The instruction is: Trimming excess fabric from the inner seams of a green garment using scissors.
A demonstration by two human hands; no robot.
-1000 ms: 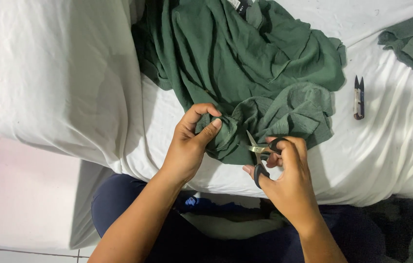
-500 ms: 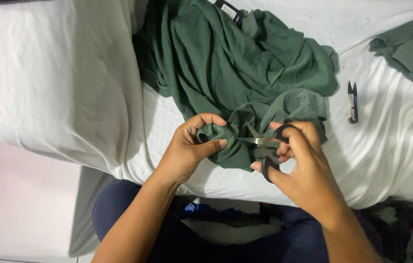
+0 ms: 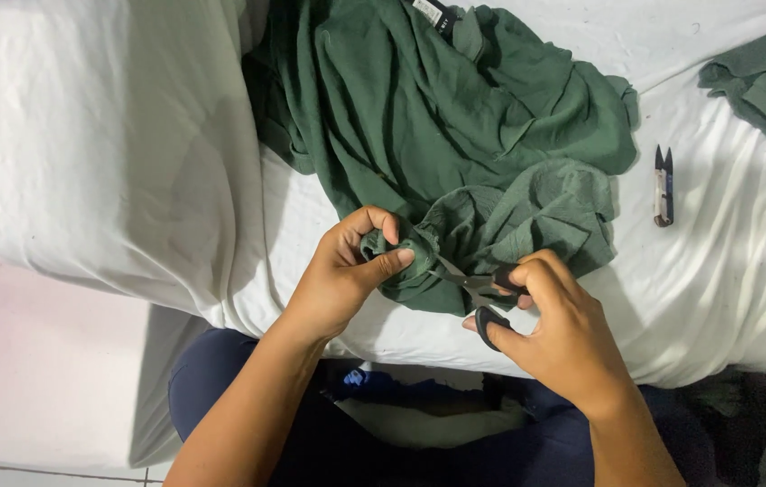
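your left hand (image 3: 340,275) keeps its grip pinched on a bunched fold of the green garment (image 3: 455,135) at the bed's (image 3: 744,271) near edge. your right hand (image 3: 556,326), grip closed through the scissors (image 3: 478,290), has drawn nearer that fold than before. thread snips (image 3: 663,187) lie unmoved.

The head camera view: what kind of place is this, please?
Probably a bedroom at home, used for sewing work. A white sheet covers what looks like a mattress. On it lie green fabric and thread snips. The left hand pinches fabric; the right hand holds scissors.
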